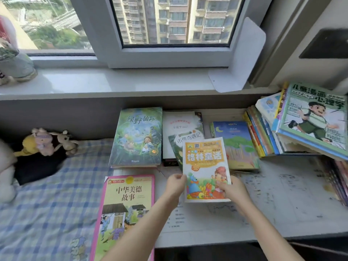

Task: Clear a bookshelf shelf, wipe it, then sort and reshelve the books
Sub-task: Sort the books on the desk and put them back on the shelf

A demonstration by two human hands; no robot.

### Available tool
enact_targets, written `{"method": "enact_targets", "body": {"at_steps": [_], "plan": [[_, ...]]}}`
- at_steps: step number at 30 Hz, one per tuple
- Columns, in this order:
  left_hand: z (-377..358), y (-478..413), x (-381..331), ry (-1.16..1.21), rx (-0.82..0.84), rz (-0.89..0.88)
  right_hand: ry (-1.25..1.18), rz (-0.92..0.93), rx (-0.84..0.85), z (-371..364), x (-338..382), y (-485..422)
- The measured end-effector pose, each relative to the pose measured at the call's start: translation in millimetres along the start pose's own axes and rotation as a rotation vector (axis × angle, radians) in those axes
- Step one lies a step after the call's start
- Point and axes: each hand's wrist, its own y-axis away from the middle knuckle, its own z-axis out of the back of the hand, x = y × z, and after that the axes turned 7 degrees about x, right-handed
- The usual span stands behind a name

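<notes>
Both my hands hold a thin yellow-and-white fairy-tale book (pixel 205 162) above the white desk (pixel 282 200). My left hand (pixel 176 183) pinches its left edge and my right hand (pixel 230 189) grips its lower right corner. Behind it lie a green book (pixel 137 136), a white book stack (pixel 178 129) and a blue-and-green book (pixel 239 146). A pink-edged book (pixel 126 213) lies at the near left, half on the bed.
A tilted pile of books (pixel 312 117) leans at the right, with more spines (pixel 340 183) below it. A checked blanket (pixel 47 204) and plush toys (pixel 45 142) fill the left. The windowsill (pixel 113 81) runs behind, with a white bookend (pixel 239 59) on it.
</notes>
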Motion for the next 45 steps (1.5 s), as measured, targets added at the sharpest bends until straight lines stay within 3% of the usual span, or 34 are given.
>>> {"method": "enact_targets", "body": {"at_steps": [3,11,19,24,32,34,37,39,41,43,45], "plan": [[-1.4,-1.7,3.4,0.071,0.005,0.012,-0.143,-0.030,-0.008,2.8,-9.1,19.8],[-4.8,-7.1,-4.3,0.215,0.094,0.004,-0.247,0.024,-0.128,49.4,-28.2,74.8],[12.8,-7.5,-26.7,-0.101,-0.107,-0.206,-0.101,0.072,-0.513,57.5,-29.2,96.2],[19.9,7.5,-41.9,-0.256,-0.167,-0.378,-0.356,0.130,-0.412,64.8,-9.5,48.9],[34.0,2.1,-68.3,-0.353,-0.218,-0.469,-0.320,0.057,-0.253,96.1,21.1,-68.9],[39.0,-3.0,-72.0,-0.330,-0.223,-0.456,-0.109,0.038,-0.306,102.5,22.2,-89.6],[42.9,-9.9,-73.8,-0.192,-0.159,-0.375,0.749,-0.173,-0.470,98.7,32.9,-92.9],[44.5,-14.4,-73.9,-0.088,-0.075,-0.317,0.933,-0.086,-0.614,85.9,43.1,-80.9],[44.9,-15.3,-74.3,0.000,0.029,-0.288,0.635,0.109,-0.536,66.8,56.5,-63.7],[43.1,-13.1,-75.6,0.040,0.114,-0.275,0.086,0.156,-0.184,50.4,73.1,-48.6],[39.6,-11.1,-75.6,0.050,0.177,-0.267,-0.173,0.111,0.040,37.0,81.5,-38.0]]}}
